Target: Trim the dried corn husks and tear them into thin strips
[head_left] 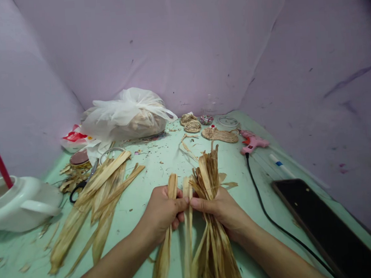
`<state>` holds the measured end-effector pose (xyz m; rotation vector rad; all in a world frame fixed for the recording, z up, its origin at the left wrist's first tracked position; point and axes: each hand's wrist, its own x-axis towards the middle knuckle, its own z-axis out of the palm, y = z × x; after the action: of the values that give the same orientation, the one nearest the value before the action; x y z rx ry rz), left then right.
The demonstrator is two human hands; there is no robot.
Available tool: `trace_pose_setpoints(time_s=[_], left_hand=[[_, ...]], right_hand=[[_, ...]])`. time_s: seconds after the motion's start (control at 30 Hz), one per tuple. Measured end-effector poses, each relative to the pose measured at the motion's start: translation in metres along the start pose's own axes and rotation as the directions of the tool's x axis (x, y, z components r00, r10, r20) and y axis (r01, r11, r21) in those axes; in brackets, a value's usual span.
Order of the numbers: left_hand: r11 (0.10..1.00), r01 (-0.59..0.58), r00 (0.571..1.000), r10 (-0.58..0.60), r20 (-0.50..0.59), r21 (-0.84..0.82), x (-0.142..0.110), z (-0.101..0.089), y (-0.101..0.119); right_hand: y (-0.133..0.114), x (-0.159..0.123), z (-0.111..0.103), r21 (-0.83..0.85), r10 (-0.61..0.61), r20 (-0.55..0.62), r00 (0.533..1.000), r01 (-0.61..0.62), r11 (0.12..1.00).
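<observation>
My left hand [168, 210] is closed round a pale dried leaf strip [162, 259] that hangs down towards the table's front. My right hand [220, 210] is wrapped about a thick bundle of brown dried leaf strips [216, 247]. Between the two hands, both thumbs pinch a narrow pale strip [187, 223], which stands upright at the fingertips and trails down beside the bundle. On the left lies a loose pile of wider dried leaf strips [104, 204], apart from my hands.
Scissors [81, 188], a white pot [27, 201] and a round lid [79, 158] stand left. A white plastic bag [130, 117] sits at the back near woven soles [220, 135]. Right are a pink glue gun [254, 142], its black cord [261, 205], a marker [282, 166] and a phone [325, 226].
</observation>
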<state>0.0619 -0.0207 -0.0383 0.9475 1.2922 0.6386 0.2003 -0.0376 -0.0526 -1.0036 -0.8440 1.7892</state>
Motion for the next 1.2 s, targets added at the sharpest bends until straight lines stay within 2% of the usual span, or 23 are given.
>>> trace_pose_setpoints(time_s=[0.1, 0.4, 0.47, 0.57, 0.7, 0.8, 0.93, 1.03, 1.13, 1.2], left_hand=[[1.000, -0.002, 1.000, 0.002, 0.002, -0.028, 0.000, 0.001, -0.002], [0.998, -0.050, 0.994, 0.047, 0.094, 0.034, -0.004, 0.000, 0.002], [0.998, -0.057, 0.990, 0.055, 0.128, 0.012, -0.005, 0.001, 0.004], [0.998, -0.064, 0.990, 0.064, 0.123, 0.001, -0.005, 0.002, 0.005], [0.989, -0.148, 0.977, 0.151, 0.148, -0.028, -0.006, 0.006, 0.006], [0.989, -0.142, 0.972, 0.146, 0.187, -0.031, -0.008, 0.006, 0.008], [0.996, -0.072, 0.979, 0.079, 0.190, -0.043, -0.006, 0.003, 0.004], [0.992, -0.052, 0.973, 0.077, 0.219, -0.118, 0.001, -0.003, -0.003], [0.956, -0.080, 0.959, 0.151, 0.240, -0.282, 0.008, -0.011, -0.004], [0.911, -0.041, 0.955, 0.156, 0.251, -0.410, 0.009, -0.018, 0.000]], right_hand=[[-0.001, -0.001, 0.001, -0.003, 0.013, 0.043, 0.999, -0.013, 1.000], [0.002, -0.001, 0.002, -0.025, 0.044, -0.086, 0.995, -0.046, 0.999], [0.002, -0.001, 0.002, -0.019, 0.053, -0.068, 0.996, -0.055, 0.998], [0.001, -0.001, 0.004, -0.021, 0.061, -0.078, 0.995, -0.063, 0.998], [0.002, -0.001, 0.006, -0.092, 0.042, -0.159, 0.986, -0.057, 0.994], [0.003, -0.002, 0.007, -0.102, 0.026, -0.136, 0.990, -0.041, 0.994], [0.001, -0.002, 0.008, -0.007, 0.052, -0.065, 0.997, -0.052, 0.999], [-0.002, -0.001, 0.008, 0.067, 0.092, -0.057, 0.994, -0.088, 0.994], [-0.006, 0.000, 0.006, 0.130, 0.099, -0.093, 0.991, -0.086, 0.988], [-0.010, 0.001, 0.002, 0.215, 0.124, -0.130, 0.984, -0.094, 0.972]])
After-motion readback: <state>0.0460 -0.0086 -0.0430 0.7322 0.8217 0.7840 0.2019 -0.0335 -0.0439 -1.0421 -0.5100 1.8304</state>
